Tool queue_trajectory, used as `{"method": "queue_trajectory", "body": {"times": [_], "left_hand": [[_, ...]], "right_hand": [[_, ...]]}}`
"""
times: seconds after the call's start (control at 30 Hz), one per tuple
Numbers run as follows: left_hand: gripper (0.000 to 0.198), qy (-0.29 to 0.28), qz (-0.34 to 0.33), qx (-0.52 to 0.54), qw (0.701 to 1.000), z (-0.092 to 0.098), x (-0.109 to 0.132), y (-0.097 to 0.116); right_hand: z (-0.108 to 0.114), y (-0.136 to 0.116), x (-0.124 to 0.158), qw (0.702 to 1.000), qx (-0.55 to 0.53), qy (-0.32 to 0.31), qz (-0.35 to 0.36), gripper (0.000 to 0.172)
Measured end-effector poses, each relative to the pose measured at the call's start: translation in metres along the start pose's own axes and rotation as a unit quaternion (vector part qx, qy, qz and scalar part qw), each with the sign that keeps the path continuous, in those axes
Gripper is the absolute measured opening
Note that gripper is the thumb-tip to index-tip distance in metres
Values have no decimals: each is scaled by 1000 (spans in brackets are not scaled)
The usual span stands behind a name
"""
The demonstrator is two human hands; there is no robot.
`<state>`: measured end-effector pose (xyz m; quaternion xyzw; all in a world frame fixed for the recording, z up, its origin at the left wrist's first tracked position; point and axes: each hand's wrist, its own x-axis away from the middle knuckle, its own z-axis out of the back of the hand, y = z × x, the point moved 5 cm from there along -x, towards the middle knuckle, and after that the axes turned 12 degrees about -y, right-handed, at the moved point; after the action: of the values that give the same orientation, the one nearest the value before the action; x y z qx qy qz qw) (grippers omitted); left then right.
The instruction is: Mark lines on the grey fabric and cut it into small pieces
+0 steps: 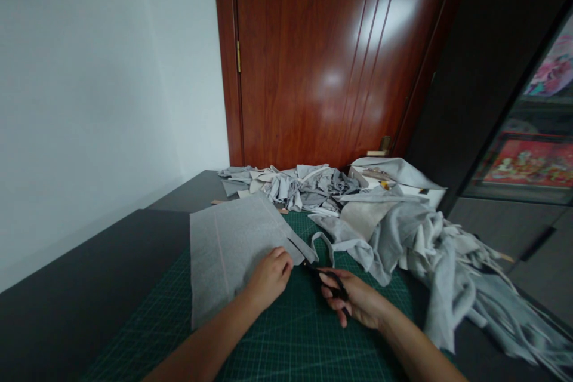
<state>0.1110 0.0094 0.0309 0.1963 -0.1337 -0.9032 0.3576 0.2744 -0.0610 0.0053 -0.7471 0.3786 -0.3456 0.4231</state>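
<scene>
A grey piece of fabric [224, 239] with faint pink lines lies over a green cutting mat [304, 334]. My left hand [271, 277] is closed on the fabric's right edge. In my right hand [353, 298] is a pair of black-handled scissors [333, 286], its fingers wrapped through and round the handles. The scissor blades sit at the fabric's right side, where a narrow strip [320, 245] curls away toward the right. How far apart the blades are is hard to make out.
Cut grey and cream scraps [304, 185] are heaped at the back of the dark table [147, 250]. To the right lies a larger pile of crumpled grey cloth [403, 239], with a white box [430, 196] behind it. Beyond stand a red-brown door [304, 59] and a dark cabinet [537, 215].
</scene>
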Motion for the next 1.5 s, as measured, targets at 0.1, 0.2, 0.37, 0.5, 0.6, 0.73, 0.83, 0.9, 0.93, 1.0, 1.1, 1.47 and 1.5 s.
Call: {"method": "queue_trajectory", "body": {"times": [0.1, 0.2, 0.37, 0.5, 0.6, 0.73, 0.83, 0.9, 0.93, 1.0, 1.1, 1.47, 1.5], "left_hand": [[18, -7, 8, 8, 1000, 0, 0, 0], [18, -13, 8, 23, 1000, 0, 2, 3], [18, -21, 6, 29, 999, -4, 5, 14], [18, -27, -4, 36, 999, -9, 8, 26], [18, -32, -11, 38, 999, -12, 10, 34], [18, -35, -21, 39, 998, -14, 13, 44], [17, -31, -34, 33, 998, -13, 15, 49], [17, -27, -40, 32, 998, -12, 15, 49], [17, -24, -41, 32, 998, -12, 15, 49], [16, -17, -46, 32, 998, -12, 15, 48], [16, -7, -54, 31, 998, -14, 15, 47], [16, -4, -60, 26, 998, -13, 15, 49], [17, -3, -60, 27, 998, -12, 15, 49]], "right_hand": [[2, 3, 6, 999, -9, -16, -29, 57], [4, 6, 13, 998, -27, -43, -38, 53], [3, 10, 26, 993, -65, -83, -52, 42], [1, 14, 40, 991, -72, -94, -64, 47], [2, 14, 43, 992, -67, -84, -58, 44], [5, 12, 37, 995, -63, -63, -43, 43], [6, 9, 30, 996, -63, -53, -40, 42], [5, 7, 26, 996, -60, -51, -38, 42], [5, 7, 25, 996, -57, -51, -37, 42], [4, 6, 22, 997, -50, -52, -37, 44], [2, 5, 19, 998, -39, -44, -38, 47], [0, 2, 13, 1000, 10, 18, -20, 48], [-1, 2, 14, 1000, 13, 23, -16, 48]]}}
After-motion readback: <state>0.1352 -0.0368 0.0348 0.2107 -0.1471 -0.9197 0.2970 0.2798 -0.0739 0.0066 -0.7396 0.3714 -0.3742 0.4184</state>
